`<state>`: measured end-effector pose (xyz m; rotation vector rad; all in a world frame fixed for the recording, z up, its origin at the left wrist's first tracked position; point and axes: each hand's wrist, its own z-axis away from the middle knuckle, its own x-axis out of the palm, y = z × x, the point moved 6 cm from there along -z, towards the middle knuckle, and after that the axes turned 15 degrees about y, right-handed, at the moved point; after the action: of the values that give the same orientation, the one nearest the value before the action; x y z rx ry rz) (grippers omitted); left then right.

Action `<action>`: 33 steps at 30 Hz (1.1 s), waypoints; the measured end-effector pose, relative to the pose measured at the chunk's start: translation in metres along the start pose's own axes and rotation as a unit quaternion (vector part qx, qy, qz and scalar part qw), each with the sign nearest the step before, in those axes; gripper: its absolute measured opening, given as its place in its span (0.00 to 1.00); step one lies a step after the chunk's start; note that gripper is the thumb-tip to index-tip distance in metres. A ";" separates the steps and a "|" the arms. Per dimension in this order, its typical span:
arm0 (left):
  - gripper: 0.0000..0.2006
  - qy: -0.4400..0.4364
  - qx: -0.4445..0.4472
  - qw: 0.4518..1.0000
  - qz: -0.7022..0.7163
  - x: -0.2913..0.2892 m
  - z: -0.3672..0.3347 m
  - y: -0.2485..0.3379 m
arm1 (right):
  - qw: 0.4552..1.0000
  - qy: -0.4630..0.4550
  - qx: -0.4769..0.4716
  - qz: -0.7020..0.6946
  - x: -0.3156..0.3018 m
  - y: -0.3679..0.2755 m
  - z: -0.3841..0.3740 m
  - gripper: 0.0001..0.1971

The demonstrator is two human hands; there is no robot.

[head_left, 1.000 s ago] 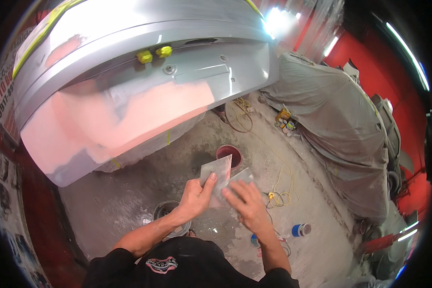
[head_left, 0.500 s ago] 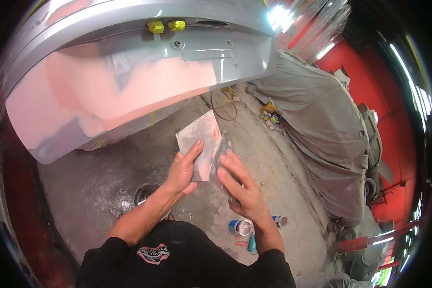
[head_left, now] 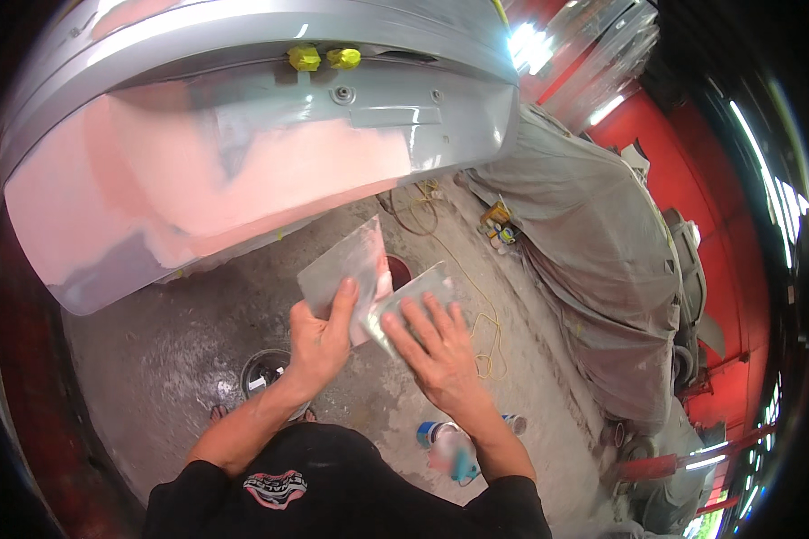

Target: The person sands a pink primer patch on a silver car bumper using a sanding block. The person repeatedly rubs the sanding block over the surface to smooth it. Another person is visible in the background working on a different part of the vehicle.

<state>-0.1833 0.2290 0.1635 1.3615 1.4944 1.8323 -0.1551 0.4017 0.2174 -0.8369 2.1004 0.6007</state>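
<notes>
My left hand point(head_left: 322, 349) grips a flat grey plate point(head_left: 337, 262), thumb on its upper face. Pink filler paste point(head_left: 384, 277) is smeared along the plate's right edge. In my right hand point(head_left: 436, 361) is a second thin plate, a filler spreader point(head_left: 425, 289), with fingers laid over its face. Its left edge meets the left plate near the paste. Ahead of both hands is a grey car panel point(head_left: 472, 121) with broad pink filled patches point(head_left: 279, 175).
Two yellow wrapped pieces point(head_left: 324, 58) stick out of the car panel. A dark bucket point(head_left: 252, 377) stands by my feet. Cans point(head_left: 430, 435) sit below my right forearm. A grey-covered vehicle point(head_left: 584, 234) is to the right; a yellow cord point(head_left: 493, 328) lies on the floor.
Both hands have shifted slightly left. The right hand, blurred earlier, now shows its spreader clearly, angled outward against the left plate. The car panel sits slightly lower in view.
</notes>
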 end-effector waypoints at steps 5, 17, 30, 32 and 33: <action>0.11 0.103 0.124 0.987 0.014 -0.063 0.008 0.020 | 0.994 0.002 -0.024 -0.107 0.041 0.049 -0.011 0.35; 0.20 0.267 -0.078 0.769 -0.575 -0.450 0.142 -0.193 | 0.991 0.133 0.011 0.005 0.071 0.125 -0.160 0.36; 0.25 0.338 -0.380 0.653 -0.561 -0.556 0.269 -0.238 | 0.990 0.130 -0.029 -0.047 0.076 0.114 -0.152 0.36; 0.25 0.345 -0.368 0.631 -0.589 -0.550 0.258 -0.235 | 0.991 0.128 -0.024 -0.037 0.080 0.108 -0.128 0.36; 0.25 0.349 -0.365 0.636 -0.584 -0.552 0.254 -0.238 | 0.991 0.127 -0.021 -0.030 0.080 0.107 -0.117 0.36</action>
<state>0.2177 0.0007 -0.2978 -0.7398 1.1041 1.6019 -0.3284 0.3687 0.2364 -1.0429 2.2885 0.5296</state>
